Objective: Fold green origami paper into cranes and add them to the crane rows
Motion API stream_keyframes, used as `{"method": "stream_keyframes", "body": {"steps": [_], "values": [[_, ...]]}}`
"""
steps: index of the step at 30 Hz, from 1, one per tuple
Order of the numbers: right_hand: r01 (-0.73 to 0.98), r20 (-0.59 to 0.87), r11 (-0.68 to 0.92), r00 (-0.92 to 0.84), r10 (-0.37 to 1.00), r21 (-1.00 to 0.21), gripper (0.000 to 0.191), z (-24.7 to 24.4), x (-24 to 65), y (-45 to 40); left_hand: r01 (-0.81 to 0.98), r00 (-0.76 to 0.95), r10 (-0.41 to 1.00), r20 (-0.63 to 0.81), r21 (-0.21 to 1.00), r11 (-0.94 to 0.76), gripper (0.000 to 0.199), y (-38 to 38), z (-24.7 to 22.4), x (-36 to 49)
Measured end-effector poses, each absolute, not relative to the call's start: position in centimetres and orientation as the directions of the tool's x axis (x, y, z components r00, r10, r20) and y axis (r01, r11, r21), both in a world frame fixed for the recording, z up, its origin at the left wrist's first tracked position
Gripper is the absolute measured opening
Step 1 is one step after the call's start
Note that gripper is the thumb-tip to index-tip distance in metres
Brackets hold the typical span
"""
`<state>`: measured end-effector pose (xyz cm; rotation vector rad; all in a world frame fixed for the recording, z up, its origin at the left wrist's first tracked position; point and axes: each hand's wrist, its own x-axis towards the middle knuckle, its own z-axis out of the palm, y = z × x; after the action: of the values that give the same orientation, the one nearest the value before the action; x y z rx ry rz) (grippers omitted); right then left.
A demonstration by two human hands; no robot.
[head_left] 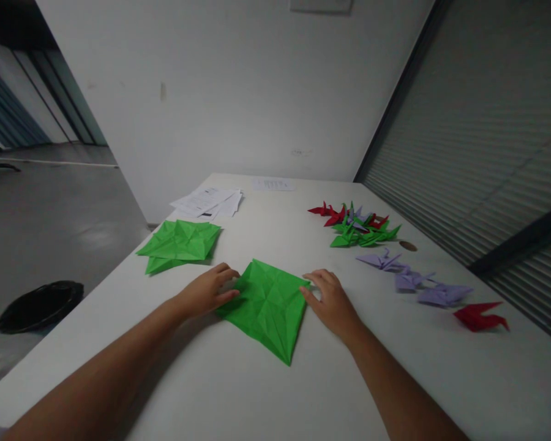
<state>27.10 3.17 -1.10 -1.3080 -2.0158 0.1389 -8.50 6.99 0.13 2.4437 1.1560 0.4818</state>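
Note:
A creased square of green origami paper (269, 303) lies on the white table in front of me, one corner pointing towards me. My left hand (209, 289) is at its upper left edge, with the thumb and fingertips touching the paper and a gap between them. At the right corner, my right hand (328, 300) has its thumb on the paper's edge and its fingers stretched just beyond. Neither hand shows a pinch on the sheet. More creased green papers (183, 240) lie stacked to the left, past my left hand.
Folded paper cranes in red, green and purple form a pile (358, 226) at the back right. Purple cranes (443, 295) and a red crane (480, 316) line the right side. Printed sheets (209, 201) lie at the back left. A black bin (39, 306) stands on the floor.

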Motion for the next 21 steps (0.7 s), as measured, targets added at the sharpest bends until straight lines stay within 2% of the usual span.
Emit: {"method": "stream_keyframes", "body": {"steps": [3, 7, 10, 12, 17, 21], "values": [[0.802, 0.422, 0.354, -0.142, 0.895, -0.482, 0.032, -2.5, 27.8, 4.1, 0.697, 0.584, 0.812, 0.014, 0.504, -0.51, 0.062, 6.6, 0.5, -8.6], [0.741, 0.273, 0.255, -0.101, 0.957, -0.622, 0.042, -3.1, 27.6, 4.2, 0.722, 0.615, 0.785, -0.074, 0.452, -0.524, 0.099, 5.8, 0.6, -8.6], [0.69, 0.207, 0.195, -0.066, 0.976, -0.697, 0.046, -2.8, 27.1, 4.0, 0.732, 0.618, 0.778, -0.117, 0.446, -0.515, 0.112, 5.5, 0.7, -8.6], [0.665, 0.173, 0.158, -0.044, 0.984, -0.73, 0.043, -2.6, 27.0, 4.1, 0.728, 0.602, 0.79, -0.115, 0.485, -0.484, 0.111, 5.5, 0.8, -8.6], [0.54, 0.071, 0.074, -0.025, 0.997, -0.838, 0.025, -2.3, 27.1, 4.3, 0.682, 0.537, 0.841, -0.074, 0.625, -0.38, 0.093, 6.4, 0.8, -8.9], [0.368, -0.125, -0.097, -0.055, 0.991, -0.925, 0.032, -1.7, 26.9, 3.6, 0.631, 0.429, 0.903, -0.004, 0.717, -0.297, 0.082, 7.5, -0.6, -9.2]]}}
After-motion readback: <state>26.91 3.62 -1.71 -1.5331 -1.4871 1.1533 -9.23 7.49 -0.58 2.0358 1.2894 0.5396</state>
